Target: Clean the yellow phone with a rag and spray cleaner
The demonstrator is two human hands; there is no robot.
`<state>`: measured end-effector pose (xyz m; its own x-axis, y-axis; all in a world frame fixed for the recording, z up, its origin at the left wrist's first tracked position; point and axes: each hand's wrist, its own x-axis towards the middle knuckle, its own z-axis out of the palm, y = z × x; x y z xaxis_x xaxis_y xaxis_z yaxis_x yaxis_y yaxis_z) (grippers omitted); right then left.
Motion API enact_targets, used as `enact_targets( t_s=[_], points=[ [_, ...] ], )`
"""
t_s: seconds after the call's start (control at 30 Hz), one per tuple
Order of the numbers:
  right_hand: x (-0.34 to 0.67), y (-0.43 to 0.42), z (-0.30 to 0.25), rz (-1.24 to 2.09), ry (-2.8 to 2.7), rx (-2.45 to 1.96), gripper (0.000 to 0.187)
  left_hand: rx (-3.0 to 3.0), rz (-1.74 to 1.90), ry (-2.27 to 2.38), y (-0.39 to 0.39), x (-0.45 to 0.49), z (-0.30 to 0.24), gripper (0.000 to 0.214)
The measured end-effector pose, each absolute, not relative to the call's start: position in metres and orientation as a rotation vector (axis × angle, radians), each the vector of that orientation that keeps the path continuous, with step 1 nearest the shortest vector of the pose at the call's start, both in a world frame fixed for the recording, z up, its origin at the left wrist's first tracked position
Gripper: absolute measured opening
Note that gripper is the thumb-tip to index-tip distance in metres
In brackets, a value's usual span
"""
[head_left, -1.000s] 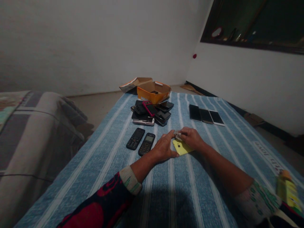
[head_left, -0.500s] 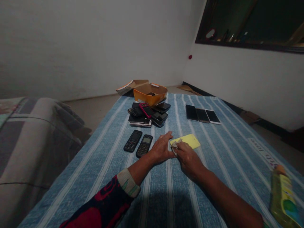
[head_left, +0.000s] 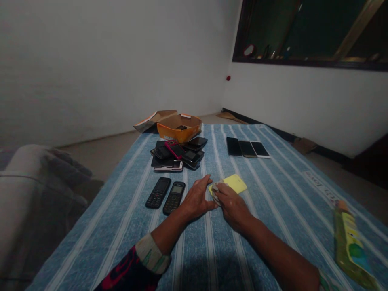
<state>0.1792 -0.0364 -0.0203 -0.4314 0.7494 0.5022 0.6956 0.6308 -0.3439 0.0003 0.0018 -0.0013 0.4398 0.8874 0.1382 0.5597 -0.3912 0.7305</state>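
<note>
Moved since one second ago: yellow phone (head_left: 238,184), then showing on the near side of my right hand (head_left: 233,202), now showing beyond it, its left end under the pale cloth (head_left: 216,193).

Left hand (head_left: 198,200), one: fingers and thumb spread apart about the phone's left end; whether they press on it, I cannot tell. Patterned pale cuff (head_left: 152,255), dark and red sleeve.

Right hand, one: fingers closed on the pale cloth, crumpled, which I hold against the phone.

Yellow phone, one: flat on the striped blue cover (head_left: 127,226), in front of me, bare part slanting away to the right.

Keypad phones, black, two: one (head_left: 174,198) just beside my left hand, the other (head_left: 158,193) next to it, farther left.

Pile of phones, one: beyond the keypad pair, mostly dark, with a pink-edged phone (head_left: 175,149) on top.

Flat phones, three: in a row beyond my right hand, two dark (head_left: 234,146) (head_left: 247,148), one white-edged (head_left: 260,149) at the right.

Orange box (head_left: 178,135), one: open, behind the pile, a dark item inside; carton flap (head_left: 157,119) at its left.

Bottle (head_left: 353,246), one: yellow-green, orange cap, lying near my right forearm.

Grey draped cloth (head_left: 39,194), one: far left.

Dark window (head_left: 303,32), one: upper right.
</note>
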Motion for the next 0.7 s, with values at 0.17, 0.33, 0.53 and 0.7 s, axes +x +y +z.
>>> enact_targets(
  t_s=[0.17,0.33,0.53,0.7],
  points=[
    [0.212,-0.031,-0.036,0.047,-2.116,-1.275,0.041,2.105,0.678,1.227,0.001,0.0,0.002,0.101],
    [0.234,-0.02,-0.04,0.016,-2.024,-1.425,0.043,2.1,0.667,1.224,0.001,0.0,0.004,0.102],
    [0.213,-0.031,-0.039,-0.004,-2.092,-1.349,0.044,2.087,0.677,1.215,-0.001,0.002,0.005,0.102],
    [0.196,-0.038,-0.035,0.061,-2.119,-1.227,0.05,2.072,0.663,1.222,-0.003,0.003,0.008,0.102]
  ],
)
